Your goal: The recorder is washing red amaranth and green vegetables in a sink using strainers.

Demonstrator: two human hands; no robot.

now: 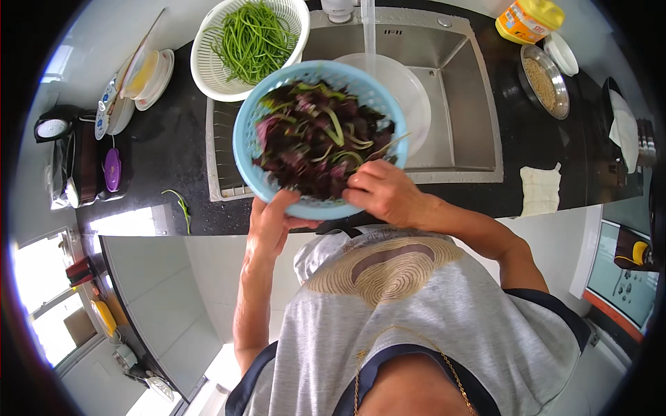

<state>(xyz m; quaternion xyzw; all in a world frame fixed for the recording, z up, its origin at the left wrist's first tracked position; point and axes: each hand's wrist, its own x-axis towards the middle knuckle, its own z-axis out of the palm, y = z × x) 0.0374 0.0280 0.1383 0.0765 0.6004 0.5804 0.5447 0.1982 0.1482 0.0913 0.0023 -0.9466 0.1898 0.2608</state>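
Observation:
A light blue plastic colander (242, 156) full of dark purple-green leafy vegetables (322, 140) is held over the sink's left side and front edge. My left hand (273, 218) grips its near left rim, thumb on top and fingers below. At the near right rim, my right hand (382, 192) has its fingers curled at the leaves; whether they pinch a leaf or the rim is hidden. Behind the colander, water (369, 31) runs down toward a large white bowl (416, 104) in the steel sink (463, 130). A white basket (203, 62) of green stems (255, 41) stands back left.
Stacked bowls (122, 117) and a purple object (112, 169) are at left, with a loose green stem (182, 208) near the counter's front edge. To the right are a steel bowl of grains (541, 86), a yellow jug (528, 21) and a white cloth (540, 191).

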